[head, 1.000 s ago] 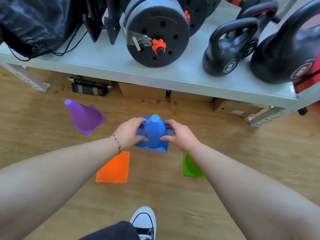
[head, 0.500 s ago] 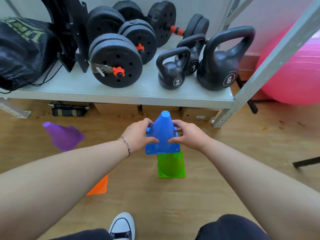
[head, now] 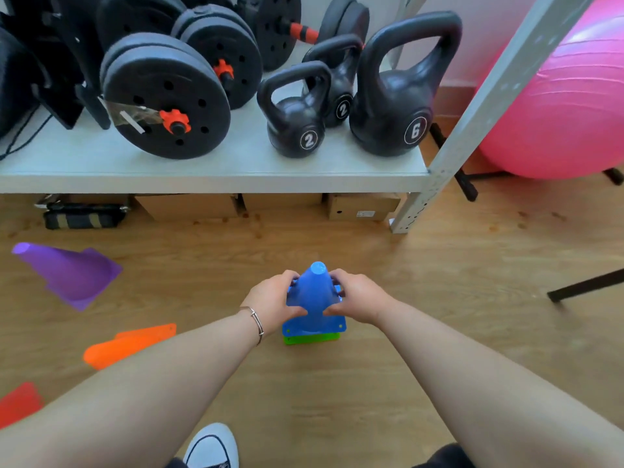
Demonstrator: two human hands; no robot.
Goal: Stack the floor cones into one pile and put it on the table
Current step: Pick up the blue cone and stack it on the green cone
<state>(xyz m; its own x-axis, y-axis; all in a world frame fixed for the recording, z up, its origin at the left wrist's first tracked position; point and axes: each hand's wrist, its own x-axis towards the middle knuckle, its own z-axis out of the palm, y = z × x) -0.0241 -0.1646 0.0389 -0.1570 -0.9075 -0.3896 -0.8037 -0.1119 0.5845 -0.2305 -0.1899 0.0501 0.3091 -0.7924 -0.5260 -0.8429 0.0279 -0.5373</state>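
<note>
The blue cone [head: 314,298] was seated upright over the green cone [head: 310,338], of which only the base edge was seen beneath the blue base, both on the wooden floor [head: 439,282]. It was clasped from both sides: the left hand [head: 275,300] and the right hand [head: 358,298] were each closed in a grip on its body. A bracelet [head: 257,324] was worn on the left wrist. To the left, a purple cone [head: 71,273] and an orange cone [head: 130,344] were lying on their sides, well apart from the pile. Kettlebells [head: 395,96] and weight plates [head: 165,96] were kept on the shelf [head: 216,170] behind.
</note>
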